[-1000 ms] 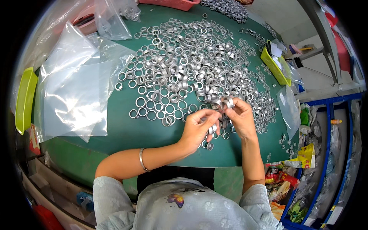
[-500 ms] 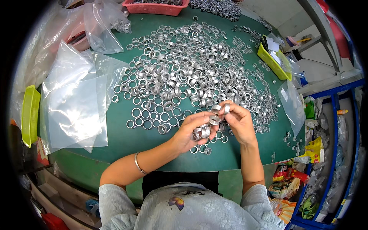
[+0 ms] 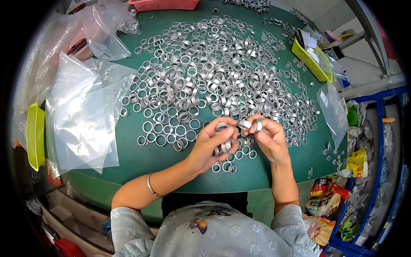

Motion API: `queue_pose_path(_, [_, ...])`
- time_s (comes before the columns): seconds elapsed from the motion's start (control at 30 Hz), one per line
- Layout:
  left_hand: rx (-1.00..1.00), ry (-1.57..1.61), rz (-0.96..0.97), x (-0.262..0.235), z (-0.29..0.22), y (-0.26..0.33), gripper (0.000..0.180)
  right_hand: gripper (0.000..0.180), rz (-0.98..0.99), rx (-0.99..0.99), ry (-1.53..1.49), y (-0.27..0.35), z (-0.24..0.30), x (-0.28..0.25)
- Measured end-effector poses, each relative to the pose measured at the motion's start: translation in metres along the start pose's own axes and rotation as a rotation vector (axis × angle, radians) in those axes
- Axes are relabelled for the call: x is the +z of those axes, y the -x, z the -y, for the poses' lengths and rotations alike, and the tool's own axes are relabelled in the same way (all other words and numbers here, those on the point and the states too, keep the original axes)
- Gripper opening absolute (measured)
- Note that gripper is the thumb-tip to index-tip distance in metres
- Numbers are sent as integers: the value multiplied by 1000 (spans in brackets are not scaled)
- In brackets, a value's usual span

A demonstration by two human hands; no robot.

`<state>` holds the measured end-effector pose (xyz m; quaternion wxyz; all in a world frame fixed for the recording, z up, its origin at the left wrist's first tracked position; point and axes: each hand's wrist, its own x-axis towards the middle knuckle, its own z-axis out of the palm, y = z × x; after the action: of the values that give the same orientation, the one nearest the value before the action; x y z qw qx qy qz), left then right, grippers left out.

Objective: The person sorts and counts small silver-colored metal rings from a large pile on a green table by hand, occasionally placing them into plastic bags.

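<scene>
The left hand (image 3: 210,144) curls around a few metal rings (image 3: 225,146); the right hand (image 3: 273,139) pinches at least one more. Only this handful is lifted; hundreds remain, loose on the green table (image 3: 141,173).

Counter (image 3: 141,171), green: partly covered by a spread of silver metal rings (image 3: 222,73). Left hand (image 3: 205,147): several rings held in curled fingers. Right hand (image 3: 272,141): a single ring (image 3: 258,126) pinched at the fingertips. Clear plastic bags (image 3: 79,128): laid at left, bordered by a yellow-green basket (image 3: 36,137). Pink basket (image 3: 165,4): placed at the far edge.
</scene>
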<state>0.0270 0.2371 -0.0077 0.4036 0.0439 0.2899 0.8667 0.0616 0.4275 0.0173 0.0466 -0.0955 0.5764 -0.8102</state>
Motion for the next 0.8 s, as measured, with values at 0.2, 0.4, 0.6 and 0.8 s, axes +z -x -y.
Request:
queue_pose_path(0.2, [37,-163,-50,5,-1,-1,32,14,114,-172,590,-1,7,11])
queue_pose_path(0.4, [141,-230,-64,6,0,2,26,15,-44,-216,423,1,2,17])
queue_pose_path(0.6, [112,-35,6,3,-3,1,23,26,-155,-89,261,2,-3,20])
queue_pose_path(0.8, [-17,31,30,0,-2,0,23,34,-156,-180,526,2,-11,30])
